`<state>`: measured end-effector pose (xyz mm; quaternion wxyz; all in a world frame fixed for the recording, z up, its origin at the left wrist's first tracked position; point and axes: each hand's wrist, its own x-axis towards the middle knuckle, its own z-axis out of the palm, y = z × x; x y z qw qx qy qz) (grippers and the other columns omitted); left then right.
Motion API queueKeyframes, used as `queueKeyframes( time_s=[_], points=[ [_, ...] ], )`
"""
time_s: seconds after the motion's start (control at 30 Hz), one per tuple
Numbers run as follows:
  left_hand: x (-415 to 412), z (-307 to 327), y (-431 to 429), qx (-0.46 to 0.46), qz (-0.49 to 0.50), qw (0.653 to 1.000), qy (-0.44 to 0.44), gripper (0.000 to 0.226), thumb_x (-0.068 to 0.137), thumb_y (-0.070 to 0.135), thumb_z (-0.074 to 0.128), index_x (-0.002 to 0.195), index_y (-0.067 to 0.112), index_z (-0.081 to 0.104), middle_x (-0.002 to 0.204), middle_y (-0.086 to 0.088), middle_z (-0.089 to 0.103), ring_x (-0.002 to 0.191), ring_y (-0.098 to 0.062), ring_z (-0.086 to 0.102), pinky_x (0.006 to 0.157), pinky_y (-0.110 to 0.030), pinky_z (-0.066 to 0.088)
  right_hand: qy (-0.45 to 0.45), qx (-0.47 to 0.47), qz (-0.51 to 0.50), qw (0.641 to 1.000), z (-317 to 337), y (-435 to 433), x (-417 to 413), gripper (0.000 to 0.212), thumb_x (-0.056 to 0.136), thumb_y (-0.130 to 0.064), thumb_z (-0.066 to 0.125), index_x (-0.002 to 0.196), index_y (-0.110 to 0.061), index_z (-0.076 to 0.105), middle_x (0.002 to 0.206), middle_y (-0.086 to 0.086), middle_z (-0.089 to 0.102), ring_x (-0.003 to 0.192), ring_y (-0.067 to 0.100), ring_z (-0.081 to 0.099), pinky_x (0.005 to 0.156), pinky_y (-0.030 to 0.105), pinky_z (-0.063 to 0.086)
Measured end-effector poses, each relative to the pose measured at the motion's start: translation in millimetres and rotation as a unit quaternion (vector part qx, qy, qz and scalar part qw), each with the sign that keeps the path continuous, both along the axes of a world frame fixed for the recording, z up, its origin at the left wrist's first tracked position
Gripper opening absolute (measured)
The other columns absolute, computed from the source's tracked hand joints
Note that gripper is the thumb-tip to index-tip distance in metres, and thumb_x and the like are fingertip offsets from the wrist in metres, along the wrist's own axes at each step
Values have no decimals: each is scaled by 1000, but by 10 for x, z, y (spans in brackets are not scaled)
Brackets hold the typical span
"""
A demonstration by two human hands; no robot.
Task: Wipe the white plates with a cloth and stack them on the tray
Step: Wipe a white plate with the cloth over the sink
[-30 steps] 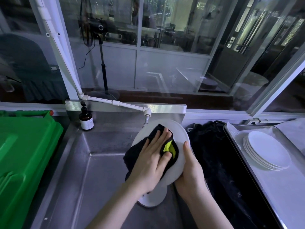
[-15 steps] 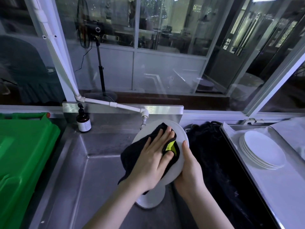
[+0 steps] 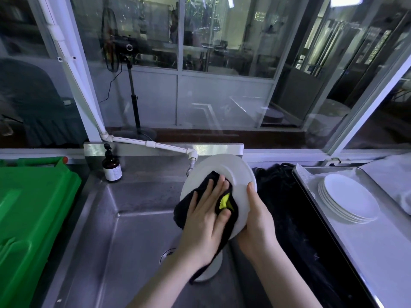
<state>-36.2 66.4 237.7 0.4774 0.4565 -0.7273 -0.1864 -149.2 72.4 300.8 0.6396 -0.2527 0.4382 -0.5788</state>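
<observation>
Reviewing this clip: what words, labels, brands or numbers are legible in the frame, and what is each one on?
No text can be read.
On the brown pump bottle: a pale label, its print too blurred to read.
On the held plate, black cloth, stacked plates and green crate: no print visible.

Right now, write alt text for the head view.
Over a steel sink, the left hand presses a black cloth against a tilted white plate that the right hand holds by its rim. A stack of plates sits on a tray at right.
</observation>
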Motion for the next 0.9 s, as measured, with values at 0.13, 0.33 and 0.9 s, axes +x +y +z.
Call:
queueKeyframes(
  time_s=[0.13, 0.33, 0.9],
  points=[
    [125, 111, -221, 71, 44, 996, 21, 42, 104, 38, 32, 146, 43, 26, 157, 26, 18, 146, 2, 19, 114, -25, 15, 68, -40, 0, 997, -39, 191, -48, 39, 86, -51, 60, 104, -23, 80, 113, 11, 75, 107, 26, 72, 93, 44, 55],
    [179, 85, -258, 244, 219, 945, 9, 48, 106, 33, 36, 69, 6, 50, 88, -31, 66, 86, -44, 60, 63, -35, 23, 221, -125, 1, 967, 156, 362, -405, 36, 88, -49, 60, 95, -16, 74, 96, 19, 74, 89, 25, 71, 77, 49, 57],
    [-836, 477, -404, 532, -21, 791, 301, 64, 53, 66, 80, 89, 13, 77, 77, -12, 74, 67, -28, 71, 62, -30, 50, 710, -358, 169, 582, 113, 384, -1849, 45, 100, -28, 60, 145, -24, 54, 142, -11, 58, 126, 13, 60, 103, 25, 49]
  ],
)
